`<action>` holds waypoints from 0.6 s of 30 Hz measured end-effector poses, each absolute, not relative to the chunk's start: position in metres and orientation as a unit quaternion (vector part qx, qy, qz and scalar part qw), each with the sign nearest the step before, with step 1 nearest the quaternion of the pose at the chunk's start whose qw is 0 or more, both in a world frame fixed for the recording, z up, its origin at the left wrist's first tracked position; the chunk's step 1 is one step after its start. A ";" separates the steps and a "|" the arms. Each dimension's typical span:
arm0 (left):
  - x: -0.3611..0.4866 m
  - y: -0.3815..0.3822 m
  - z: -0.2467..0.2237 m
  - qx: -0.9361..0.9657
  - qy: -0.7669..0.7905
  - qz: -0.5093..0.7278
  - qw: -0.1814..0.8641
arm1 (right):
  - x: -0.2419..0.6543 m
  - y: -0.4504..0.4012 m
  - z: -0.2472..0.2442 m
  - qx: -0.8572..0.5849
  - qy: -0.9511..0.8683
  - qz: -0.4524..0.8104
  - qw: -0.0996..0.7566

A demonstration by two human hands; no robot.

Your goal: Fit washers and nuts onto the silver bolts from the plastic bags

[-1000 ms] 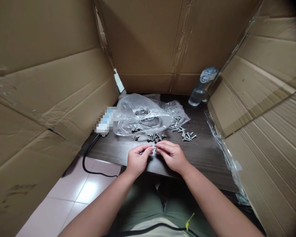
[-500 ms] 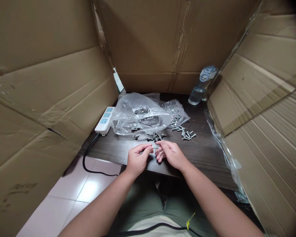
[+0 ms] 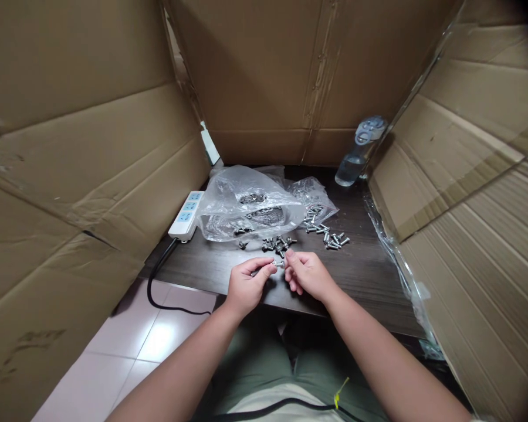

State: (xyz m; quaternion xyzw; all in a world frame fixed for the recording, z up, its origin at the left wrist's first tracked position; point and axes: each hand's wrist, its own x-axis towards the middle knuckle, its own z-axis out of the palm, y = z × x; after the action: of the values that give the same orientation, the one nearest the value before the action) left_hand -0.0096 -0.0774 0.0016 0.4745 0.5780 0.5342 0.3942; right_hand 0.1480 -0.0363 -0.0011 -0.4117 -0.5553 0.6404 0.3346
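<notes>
Near the table's front edge, my left hand [image 3: 247, 283] pinches a small silver bolt [image 3: 278, 264] between thumb and forefinger. The bolt lies about level, pointing right. My right hand [image 3: 308, 274] is closed at its other end, thumb and forefinger together there; whether a nut or washer sits between them is too small to tell. Just beyond the fingers lies a pile of bolts with dark fittings [image 3: 276, 244]. Farther right are loose silver bolts [image 3: 333, 241], some spilling from a clear plastic bag [image 3: 313, 193]. A larger clear bag [image 3: 246, 187] holds dark metal parts.
A white power strip [image 3: 186, 217] with a black cable [image 3: 152, 287] stands at the table's left edge. At the back right, a water bottle [image 3: 356, 155] leans by the cardboard wall [image 3: 462, 176]. Cardboard encloses the dark table [image 3: 361, 275] on three sides.
My right hand has shifted slightly right, and its fingers have drawn closer together at the bolt's end. More of the bolt shows. My left hand keeps its pinch almost in place.
</notes>
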 end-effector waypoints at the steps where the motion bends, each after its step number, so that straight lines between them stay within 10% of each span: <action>1: -0.010 -0.077 0.001 0.473 0.579 0.535 0.394 | 0.149 -0.037 0.000 -0.400 -0.552 0.645 0.346; 18: -0.012 -0.077 -0.001 0.503 0.566 0.536 0.374 | 0.147 -0.039 0.004 -0.349 -0.533 0.677 0.369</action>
State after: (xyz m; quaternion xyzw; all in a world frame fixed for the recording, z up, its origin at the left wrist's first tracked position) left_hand -0.0119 -0.0773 -0.0012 0.5034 0.5656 0.5355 0.3740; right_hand 0.1467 -0.0395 0.0043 -0.3487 -0.5333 0.6767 0.3689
